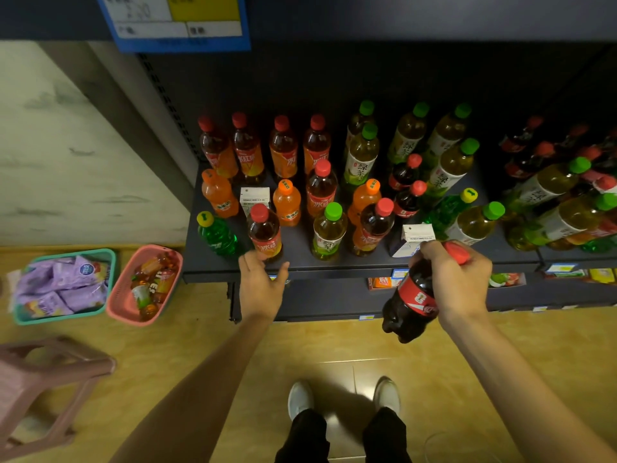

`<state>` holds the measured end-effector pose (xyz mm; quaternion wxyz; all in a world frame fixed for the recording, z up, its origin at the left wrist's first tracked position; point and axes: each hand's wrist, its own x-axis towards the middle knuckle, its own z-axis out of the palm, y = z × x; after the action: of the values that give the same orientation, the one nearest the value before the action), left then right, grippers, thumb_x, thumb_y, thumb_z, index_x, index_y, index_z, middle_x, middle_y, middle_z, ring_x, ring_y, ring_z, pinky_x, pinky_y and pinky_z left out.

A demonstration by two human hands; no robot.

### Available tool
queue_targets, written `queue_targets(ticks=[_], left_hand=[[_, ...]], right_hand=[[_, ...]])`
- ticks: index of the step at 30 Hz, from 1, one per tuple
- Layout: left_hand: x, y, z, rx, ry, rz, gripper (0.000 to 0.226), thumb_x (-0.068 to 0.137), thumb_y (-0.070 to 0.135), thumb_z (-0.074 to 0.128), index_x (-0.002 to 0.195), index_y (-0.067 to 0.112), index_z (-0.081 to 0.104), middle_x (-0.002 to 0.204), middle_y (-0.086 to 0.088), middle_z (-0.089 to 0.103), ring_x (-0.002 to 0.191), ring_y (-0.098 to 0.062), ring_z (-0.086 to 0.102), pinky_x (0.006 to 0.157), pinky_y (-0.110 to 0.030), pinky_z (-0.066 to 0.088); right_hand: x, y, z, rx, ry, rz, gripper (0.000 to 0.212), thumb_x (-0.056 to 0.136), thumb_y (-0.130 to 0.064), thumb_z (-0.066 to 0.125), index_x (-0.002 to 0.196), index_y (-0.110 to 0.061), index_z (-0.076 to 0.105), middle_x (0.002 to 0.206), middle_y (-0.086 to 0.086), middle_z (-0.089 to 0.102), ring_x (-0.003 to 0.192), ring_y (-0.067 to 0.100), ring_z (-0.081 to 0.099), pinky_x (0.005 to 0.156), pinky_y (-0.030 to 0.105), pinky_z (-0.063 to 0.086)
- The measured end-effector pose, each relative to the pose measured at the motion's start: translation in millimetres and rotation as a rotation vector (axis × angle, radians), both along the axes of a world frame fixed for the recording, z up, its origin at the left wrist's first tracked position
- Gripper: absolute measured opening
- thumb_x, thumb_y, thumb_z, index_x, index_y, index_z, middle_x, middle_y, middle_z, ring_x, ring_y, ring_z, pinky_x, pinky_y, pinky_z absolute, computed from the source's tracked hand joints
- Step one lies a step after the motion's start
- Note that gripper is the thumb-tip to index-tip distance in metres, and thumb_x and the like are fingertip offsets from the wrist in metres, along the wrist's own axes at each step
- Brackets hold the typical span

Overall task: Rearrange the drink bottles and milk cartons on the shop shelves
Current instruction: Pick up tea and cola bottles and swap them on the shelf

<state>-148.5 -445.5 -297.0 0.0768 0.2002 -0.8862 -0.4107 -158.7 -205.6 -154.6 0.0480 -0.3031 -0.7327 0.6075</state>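
Dark shop shelf crowded with mixed drink bottles: the right hand curls its grip around a cola bottle tilted just off the front edge, seemingly bound for regrouping, while the left hand, fingers spread, reaches toward an iced-tea bottle.
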Motion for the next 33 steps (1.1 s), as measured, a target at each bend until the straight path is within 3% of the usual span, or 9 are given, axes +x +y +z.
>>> queue_targets(ticks=[5, 8, 14, 16, 20, 25, 29, 31, 33], left_hand=[[5.7, 25.1, 3.4, 0.004, 0.029, -0.147, 0.031, 0.085, 0.018, 0.074, 0.102, 0.003, 0.052, 0.098, -0.006, 0.048, 0.076, -0.020, 0.051, 0.065, -0.028, 0.039], [-0.5, 39.4, 10.3, 0.033, 0.068, -0.191, 0.032, 0.085, 0.016, 0.075, 0.104, 0.002, 0.053, 0.096, -0.007, 0.050, 0.070, -0.015, 0.049, 0.063, -0.024, 0.040], [-27.6, 65.1, 30.7, 0.009, 0.177, -0.212, 0.035, 0.084, 0.018, 0.076, 0.108, 0.002, 0.055, 0.094, -0.005, 0.050, 0.072, -0.003, 0.041, 0.069, -0.011, 0.035], [-38.9, 70.8, 37.5, -0.005, 0.212, -0.193, 0.039, 0.085, 0.024, 0.074, 0.111, 0.002, 0.056, 0.099, -0.009, 0.052, 0.085, -0.006, 0.046, 0.074, -0.014, 0.037], [-61.6, 74.9, 42.1, -0.011, 0.212, -0.189, 0.056, 0.085, 0.047, 0.061, 0.121, 0.006, 0.053, 0.116, -0.013, 0.054, 0.111, -0.029, 0.053, 0.094, -0.037, 0.047], [-81.2, 78.5, 45.4, -0.007, 0.158, -0.216, 0.063, 0.085, 0.043, 0.069, 0.132, 0.006, 0.049, 0.129, -0.014, 0.052, 0.124, -0.028, 0.047, 0.104, -0.035, 0.039], [-93.0, 83.1, 38.8, 0.048, 0.075, -0.194, 0.056, 0.087, 0.040, 0.070, 0.132, 0.010, 0.052, 0.131, -0.011, 0.054, 0.125, -0.026, 0.047, 0.106, -0.039, 0.041], [-98.0, 85.7, 37.2, 0.111, 0.038, -0.166, 0.048, 0.089, 0.040, 0.068, 0.127, 0.014, 0.056, 0.127, -0.008, 0.057, 0.122, -0.023, 0.050, 0.103, -0.034, 0.042], [-101.5, 87.8, 37.2, 0.125, 0.034, -0.178, 0.035, 0.091, 0.038, 0.066, 0.116, 0.015, 0.062, 0.118, -0.005, 0.061, 0.111, -0.017, 0.054, 0.094, -0.019, 0.044]], right_hand=[[-0.4, 8.4, 1.2, -0.018, -0.006, -0.009, 0.017, 0.082, -0.008, 0.063, 0.066, -0.006, 0.064, 0.072, 0.012, 0.067, 0.060, 0.015, 0.060, 0.056, 0.024, 0.049], [-0.8, 17.2, -0.1, -0.014, -0.016, -0.023, 0.015, 0.081, -0.010, 0.064, 0.068, -0.003, 0.066, 0.077, 0.018, 0.068, 0.067, 0.022, 0.061, 0.063, 0.028, 0.050], [-2.4, 36.1, 4.0, -0.041, -0.030, -0.041, 0.015, 0.081, -0.009, 0.064, 0.066, -0.007, 0.066, 0.072, 0.012, 0.069, 0.068, 0.023, 0.063, 0.066, 0.031, 0.052], [-3.4, 41.7, 6.6, -0.039, -0.021, -0.043, 0.017, 0.082, -0.008, 0.063, 0.065, -0.007, 0.065, 0.068, 0.008, 0.069, 0.066, 0.020, 0.062, 0.063, 0.029, 0.050], [-4.3, 53.9, 6.7, -0.040, -0.014, -0.042, 0.016, 0.082, -0.009, 0.063, 0.068, -0.002, 0.064, 0.072, 0.014, 0.069, 0.067, 0.021, 0.062, 0.064, 0.029, 0.050], [-4.0, 66.4, 6.0, -0.041, -0.004, -0.055, 0.020, 0.080, -0.008, 0.065, 0.060, -0.009, 0.062, 0.076, 0.024, 0.067, 0.069, 0.025, 0.061, 0.066, 0.031, 0.050], [-2.4, 75.3, 4.7, -0.062, -0.011, -0.056, 0.034, 0.080, -0.008, 0.066, 0.048, -0.020, 0.063, 0.061, 0.004, 0.066, 0.071, 0.028, 0.064, 0.071, 0.035, 0.052], [-2.0, 79.9, 4.3, -0.058, -0.025, -0.057, 0.030, 0.081, -0.009, 0.066, 0.053, -0.019, 0.064, 0.065, 0.007, 0.070, 0.074, 0.029, 0.067, 0.073, 0.037, 0.054], [-2.3, 83.8, 4.3, -0.049, -0.031, -0.058, 0.023, 0.082, -0.009, 0.064, 0.060, -0.013, 0.064, 0.067, 0.008, 0.071, 0.070, 0.024, 0.066, 0.070, 0.034, 0.054]])
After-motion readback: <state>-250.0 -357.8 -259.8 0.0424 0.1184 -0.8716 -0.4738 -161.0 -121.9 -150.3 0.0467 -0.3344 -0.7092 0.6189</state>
